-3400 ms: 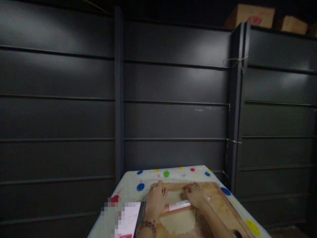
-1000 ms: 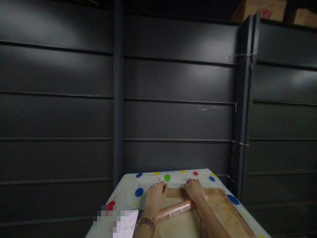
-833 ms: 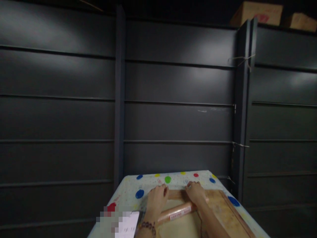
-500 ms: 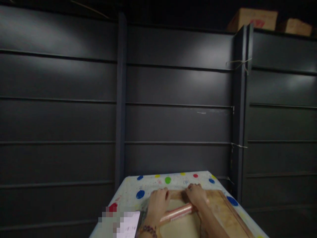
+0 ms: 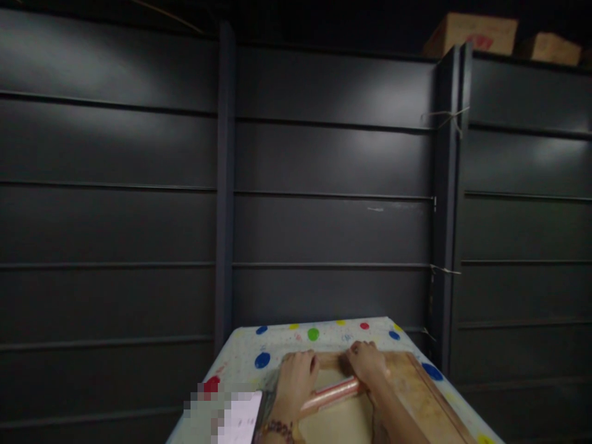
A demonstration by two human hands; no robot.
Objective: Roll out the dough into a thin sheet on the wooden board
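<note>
My left hand [image 5: 298, 373] rests at the far left of a pale, flat sheet [image 5: 340, 422], with its fingers curled down. My right hand [image 5: 367, 362] lies near the sheet's far right, fingers also bent and pressed together. What the fingertips grip, if anything, is hidden. Between my forearms a pinkish wrapped tube [image 5: 335, 394] lies slantwise across the sheet. Beneath everything is a wooden board [image 5: 416, 391], whose far edge runs close to both hands. My left wrist wears a beaded bracelet [image 5: 279, 427].
A phone-like lit screen [image 5: 243, 416], partly blurred out, stands left of my left forearm. The table has a white cloth [image 5: 240, 345] with coloured dots. Behind it rises a dark panelled wall [image 5: 333, 234], with cardboard boxes [image 5: 481, 37] on top at right.
</note>
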